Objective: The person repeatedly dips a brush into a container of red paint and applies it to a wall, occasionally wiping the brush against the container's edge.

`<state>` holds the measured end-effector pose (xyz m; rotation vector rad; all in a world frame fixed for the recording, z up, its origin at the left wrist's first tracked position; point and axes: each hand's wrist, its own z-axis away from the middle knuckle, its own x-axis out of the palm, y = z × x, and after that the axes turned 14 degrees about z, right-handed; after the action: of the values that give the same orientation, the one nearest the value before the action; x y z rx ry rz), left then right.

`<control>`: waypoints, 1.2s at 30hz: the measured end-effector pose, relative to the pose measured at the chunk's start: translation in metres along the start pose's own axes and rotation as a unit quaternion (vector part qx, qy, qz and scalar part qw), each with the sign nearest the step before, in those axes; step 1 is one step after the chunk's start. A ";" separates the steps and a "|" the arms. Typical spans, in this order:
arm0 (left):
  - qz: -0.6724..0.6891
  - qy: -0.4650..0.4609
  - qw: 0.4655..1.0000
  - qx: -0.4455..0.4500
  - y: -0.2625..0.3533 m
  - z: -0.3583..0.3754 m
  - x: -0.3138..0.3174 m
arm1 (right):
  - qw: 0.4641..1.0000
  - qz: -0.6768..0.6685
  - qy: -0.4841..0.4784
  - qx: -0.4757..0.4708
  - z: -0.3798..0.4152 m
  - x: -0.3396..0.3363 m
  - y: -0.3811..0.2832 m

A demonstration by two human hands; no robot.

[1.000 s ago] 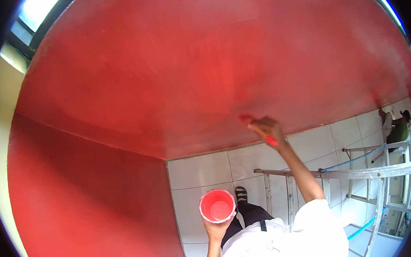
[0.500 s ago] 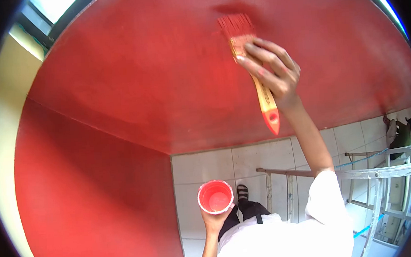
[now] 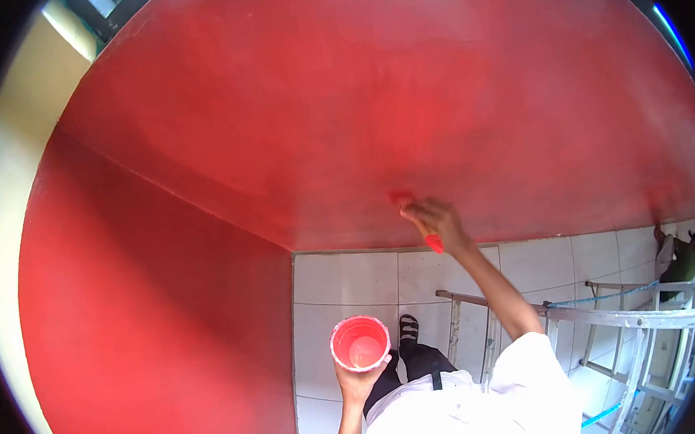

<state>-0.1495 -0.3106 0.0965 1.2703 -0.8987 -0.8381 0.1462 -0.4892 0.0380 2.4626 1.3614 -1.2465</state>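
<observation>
My right hand (image 3: 441,222) is closed round a paintbrush (image 3: 434,243) with a red-tipped handle, low on the red wall (image 3: 356,97). The brush's red bristles point up at the wall, and motion blurs them a little. Held out in front of my body, my left hand (image 3: 358,383) grips a cup (image 3: 359,322) from below and the side. Red paint (image 3: 365,353) lies in the bottom of the cup, and its rim is smeared with paint.
A second red wall (image 3: 170,307) meets the first at a corner on the left. Metal ladders (image 3: 640,320) stand to my right on the white tiled floor (image 3: 343,277). Beyond them, at the far right, is another person (image 3: 681,264) near the wall's foot.
My right hand has carried the paintbrush down the wall, from high up to near the bottom edge. The cup in my left hand stays nearly where it was.
</observation>
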 end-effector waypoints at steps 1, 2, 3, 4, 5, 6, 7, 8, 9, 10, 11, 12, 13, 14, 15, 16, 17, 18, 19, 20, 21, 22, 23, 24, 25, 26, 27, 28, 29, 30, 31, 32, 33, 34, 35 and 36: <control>0.004 0.005 1.000 -0.007 -0.001 -0.001 -0.001 | 0.998 0.022 0.049 -0.038 -0.043 -0.042 -0.019; 0.007 0.008 1.000 -0.015 -0.001 -0.001 -0.002 | 0.991 0.044 0.097 -0.076 -0.085 -0.080 -0.036; 0.007 0.012 1.000 -0.015 0.002 -0.001 -0.001 | 0.975 0.063 0.183 -0.110 -0.122 -0.109 -0.051; 0.007 0.014 1.000 -0.015 0.007 -0.003 0.003 | 0.949 0.082 0.268 -0.143 -0.152 -0.129 -0.061; 0.007 0.016 1.000 -0.016 0.011 -0.004 0.005 | 0.927 0.107 0.315 -0.174 -0.176 -0.140 -0.063; 0.016 0.016 1.000 -0.021 0.013 -0.004 0.007 | 0.901 0.131 0.360 -0.203 -0.191 -0.144 -0.062; 0.024 0.015 0.999 -0.025 0.013 -0.004 0.008 | 0.911 0.146 0.333 -0.193 -0.196 -0.135 -0.058; 0.033 0.014 0.999 -0.029 0.014 -0.003 0.008 | 0.920 0.162 0.305 -0.184 -0.194 -0.121 -0.052; 0.035 0.018 0.999 -0.023 0.015 -0.003 0.007 | 0.937 0.210 0.219 -0.172 -0.177 -0.098 -0.037; 0.038 0.022 0.999 -0.016 0.015 -0.003 0.004 | 0.938 0.256 0.166 -0.166 -0.151 -0.059 -0.015; 0.042 0.028 0.999 -0.009 0.015 -0.002 0.003 | 0.915 0.297 0.193 -0.195 -0.113 -0.010 0.011; 0.032 0.031 0.999 -0.004 0.014 0.000 0.000 | 0.941 0.260 0.113 -0.183 -0.077 0.026 0.020; 0.021 0.035 0.999 0.001 0.014 0.001 -0.004 | 0.960 0.221 0.031 -0.169 -0.039 0.053 0.024; 0.010 0.038 0.999 0.005 0.014 0.004 -0.008 | 0.969 0.193 -0.042 -0.146 -0.001 0.080 0.030; 0.013 0.051 0.999 0.005 0.014 0.007 -0.012 | 0.972 0.165 -0.115 -0.121 0.026 0.093 0.029; 0.024 0.062 0.998 0.009 0.012 0.011 -0.015 | 0.978 0.128 -0.111 -0.121 0.036 0.090 0.021; 0.034 0.072 0.997 0.018 0.008 0.012 -0.020 | 0.983 0.092 -0.104 -0.120 0.039 0.090 0.015; 0.043 0.082 0.995 0.026 0.005 0.012 -0.024 | 0.987 0.055 -0.097 -0.118 0.034 0.090 0.010; 0.047 0.092 0.995 0.017 0.004 0.015 -0.028 | 0.988 0.039 -0.056 -0.139 0.011 0.077 0.003; 0.053 0.091 0.994 0.000 0.002 0.018 -0.031 | 0.987 0.024 -0.016 -0.157 -0.027 0.047 -0.012; 0.061 0.088 0.994 -0.017 0.000 0.018 -0.034 | 0.990 0.024 -0.008 -0.136 -0.065 0.009 -0.032; 0.071 0.084 0.993 -0.033 -0.002 0.017 -0.037 | 0.992 -0.028 0.062 -0.111 -0.103 -0.020 -0.045; 0.066 0.079 0.993 -0.054 -0.002 0.017 -0.039 | 0.979 0.030 0.143 -0.140 -0.141 -0.052 -0.060; 0.063 0.087 0.993 -0.042 -0.004 0.016 -0.036 | 0.956 0.088 0.224 -0.168 -0.172 -0.076 -0.072; 0.060 0.094 0.993 -0.029 -0.005 0.015 -0.034 | 0.940 0.101 0.271 -0.180 -0.196 -0.086 -0.080; 0.056 0.102 0.993 -0.015 -0.006 0.014 -0.033 | 0.921 0.114 0.319 -0.191 -0.212 -0.088 -0.082; 0.051 0.109 0.993 -0.002 -0.007 0.014 -0.032 | 0.925 0.121 0.301 -0.198 -0.218 -0.081 -0.078; 0.052 0.107 0.993 -0.002 -0.009 0.014 -0.033 | 0.933 0.148 0.247 -0.218 -0.210 -0.065 -0.067; 0.053 0.104 0.993 -0.001 -0.010 0.015 -0.034 | 0.940 0.195 0.175 -0.217 -0.191 -0.041 -0.055; 0.053 0.103 0.993 0.000 -0.012 0.015 -0.034 | 0.950 0.218 0.113 -0.191 -0.162 -0.003 -0.037; 0.056 0.102 0.993 0.002 -0.013 0.015 -0.037 | 0.937 0.273 0.102 -0.195 -0.126 0.044 -0.017; 0.058 0.100 0.993 0.006 -0.013 0.016 -0.040 | 0.952 0.238 0.039 -0.190 -0.094 0.073 -0.011; 0.060 0.099 0.993 0.010 -0.012 0.017 -0.041 | 0.962 0.201 -0.024 -0.184 -0.067 0.095 -0.011; 0.067 0.105 0.992 0.007 -0.009 0.019 -0.041 | 0.970 0.152 -0.108 -0.158 -0.042 0.112 -0.009; 0.073 0.110 0.991 0.003 -0.005 0.022 -0.042 | 0.968 0.101 -0.191 -0.129 -0.028 0.121 -0.010; 0.079 0.113 0.990 0.001 -0.003 0.022 -0.045 | 0.975 0.071 -0.158 -0.136 -0.031 0.118 -0.016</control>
<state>-0.1887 -0.2801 0.0913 1.2500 -0.8054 -0.5555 0.1867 -0.3864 -0.0161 2.0346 1.1633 -1.2569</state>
